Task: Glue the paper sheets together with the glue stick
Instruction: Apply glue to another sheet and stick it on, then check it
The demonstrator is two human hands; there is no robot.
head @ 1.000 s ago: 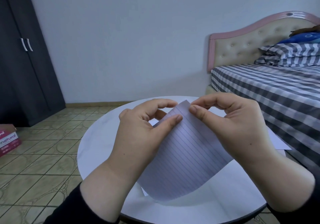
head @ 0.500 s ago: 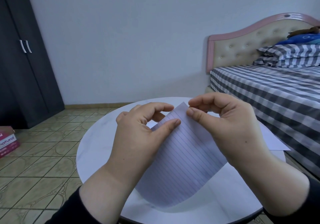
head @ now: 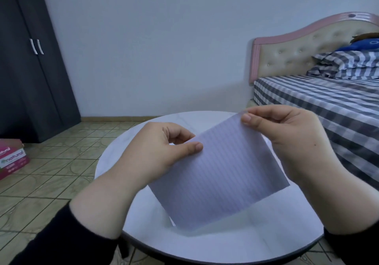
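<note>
A lined white paper sheet (head: 221, 174) is held up above the round white table (head: 235, 244), tilted with its lower edge near the tabletop. My left hand (head: 155, 154) pinches its left upper edge between thumb and fingers. My right hand (head: 291, 139) pinches its upper right corner. Whether it is one sheet or two laid together cannot be told. No glue stick is in view.
A bed (head: 328, 100) with a striped cover and pink headboard stands close on the right. A dark wardrobe (head: 30, 59) fills the left wall. A pink box (head: 12, 158) lies on the tiled floor at the left.
My hands have moved apart along the paper's top edge: the right up and to the right, the left slightly down. The sheet now hangs flatter and wider.
</note>
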